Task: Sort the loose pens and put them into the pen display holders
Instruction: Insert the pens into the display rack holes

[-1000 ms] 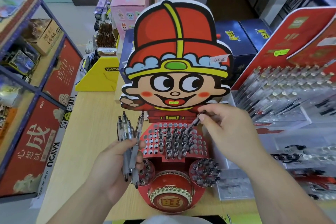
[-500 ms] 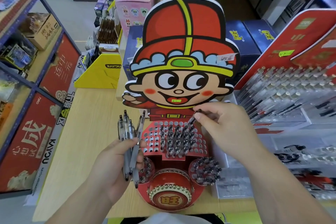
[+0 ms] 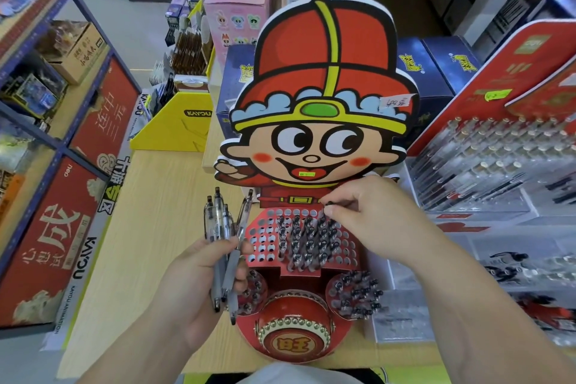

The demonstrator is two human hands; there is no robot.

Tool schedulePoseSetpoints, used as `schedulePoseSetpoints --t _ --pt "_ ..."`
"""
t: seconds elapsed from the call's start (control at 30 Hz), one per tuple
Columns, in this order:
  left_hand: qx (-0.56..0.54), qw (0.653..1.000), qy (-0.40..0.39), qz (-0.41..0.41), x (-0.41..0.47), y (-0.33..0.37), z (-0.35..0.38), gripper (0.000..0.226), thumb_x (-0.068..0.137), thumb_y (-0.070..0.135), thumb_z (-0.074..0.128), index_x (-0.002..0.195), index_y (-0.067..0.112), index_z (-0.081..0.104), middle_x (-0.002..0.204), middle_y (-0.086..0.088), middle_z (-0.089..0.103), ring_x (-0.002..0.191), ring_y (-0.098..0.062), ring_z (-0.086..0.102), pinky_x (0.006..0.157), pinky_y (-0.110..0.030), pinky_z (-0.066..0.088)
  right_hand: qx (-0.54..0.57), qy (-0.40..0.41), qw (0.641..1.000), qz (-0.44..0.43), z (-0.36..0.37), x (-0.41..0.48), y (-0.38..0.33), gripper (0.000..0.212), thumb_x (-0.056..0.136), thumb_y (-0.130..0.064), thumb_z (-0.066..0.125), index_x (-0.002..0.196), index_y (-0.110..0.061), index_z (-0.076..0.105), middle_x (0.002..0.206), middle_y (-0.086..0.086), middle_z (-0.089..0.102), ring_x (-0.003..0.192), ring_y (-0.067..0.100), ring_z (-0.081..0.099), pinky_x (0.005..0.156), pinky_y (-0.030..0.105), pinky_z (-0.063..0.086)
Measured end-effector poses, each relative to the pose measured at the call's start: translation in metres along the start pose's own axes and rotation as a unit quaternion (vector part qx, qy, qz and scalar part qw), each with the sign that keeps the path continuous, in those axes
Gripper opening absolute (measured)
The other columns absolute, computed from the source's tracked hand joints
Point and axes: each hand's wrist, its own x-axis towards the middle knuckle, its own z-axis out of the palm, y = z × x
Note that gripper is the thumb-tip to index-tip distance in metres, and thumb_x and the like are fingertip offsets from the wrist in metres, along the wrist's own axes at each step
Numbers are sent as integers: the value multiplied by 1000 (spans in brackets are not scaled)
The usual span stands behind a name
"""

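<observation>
1. Nearest me, the red drum (image 3: 293, 341) fronts the pen display holder (image 3: 265, 238). A round pod of pens (image 3: 358, 296) sits at its right. The matching pod at its left is half hidden behind the pens I carry.
2. Above these rises the holed panel. Standing pens (image 3: 308, 240) fill its middle and right columns, and the left columns show open holes.
3. Behind the panel the cartoon board (image 3: 327, 65) stands upright and walls off the back. Blue boxes (image 3: 430, 68) and pink boxes (image 3: 240, 3) sit beyond it.
4. Clear pen racks (image 3: 498, 165) crowd in just beside the holder on the right.
5. On the left, a broad stretch of wooden table (image 3: 156, 227) runs back to a yellow box (image 3: 177, 125). Its left edge runs along red shelf panels (image 3: 46, 243).
6. My left hand (image 3: 199, 284) is wrapped round a bundle of pens (image 3: 219, 227), held upright with clicker ends up, just left of the panel.
7. My right hand (image 3: 371, 218) pinches a single pen (image 3: 328, 203) by its top between thumb and forefinger. It is at the panel's back row, right of centre, and its lower part is lost among the standing pens.
</observation>
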Motion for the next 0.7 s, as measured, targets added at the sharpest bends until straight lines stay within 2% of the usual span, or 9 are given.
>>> schedulePoseSetpoints --t 0.1,0.23,0.43,0.5,0.57,0.63,0.7 --pt "9 1000 0 0 -1 -1 1 24 93 14 61 113 3 54 80 -15 65 53 -19 50 46 -30 43 -18 -12 1000 -1 1 3 -1 18 94 -35 65 108 -32 77 94 -17 74 86 0 64 81 32 56" --pt "-3 1000 -15 -13 -7 2 3 25 85 15 65 105 5 54 85 -17 66 52 -20 49 46 -30 43 -41 -23 999 15 0 6 -2 17 92 -38 65 104 -34 77 86 -15 74 80 2 65 76 34 58" --pt "6 997 -72 -32 -16 6 3 33 78 21 75 97 -5 68 64 -15 52 48 -18 45 46 -26 40 -39 -46 998 18 -2 5 -3 20 93 -35 62 107 -31 75 93 -15 74 87 2 65 83 34 58" --pt "-1 995 -91 -32 -19 6 3 37 79 15 79 105 -7 64 64 -13 59 46 -17 47 44 -25 41 -6 -24 1000 17 -2 1 -3 26 92 -29 63 116 -30 72 104 -17 72 93 -3 64 85 22 53" --pt "-1 994 -106 -30 -23 7 2 44 77 20 80 107 -7 62 67 -13 65 44 -17 49 44 -25 43 48 51 998 5 -4 -6 -5 27 89 -26 65 115 -32 72 98 -22 70 88 -8 63 75 12 47" --pt "12 993 -111 -25 -26 7 4 50 70 23 85 105 -4 63 74 -17 68 45 -18 49 43 -26 44 106 116 988 -9 -5 -13 -12 17 88 -35 68 102 -35 76 84 -22 70 81 -6 64 67 14 47" --pt "29 995 -96 -18 -28 6 6 62 63 23 92 112 0 62 88 -22 70 47 -19 50 42 -28 43 195 99 976 -6 -6 -20 -23 13 85 -47 69 88 -37 77 80 -18 72 74 1 66 64 19 49"
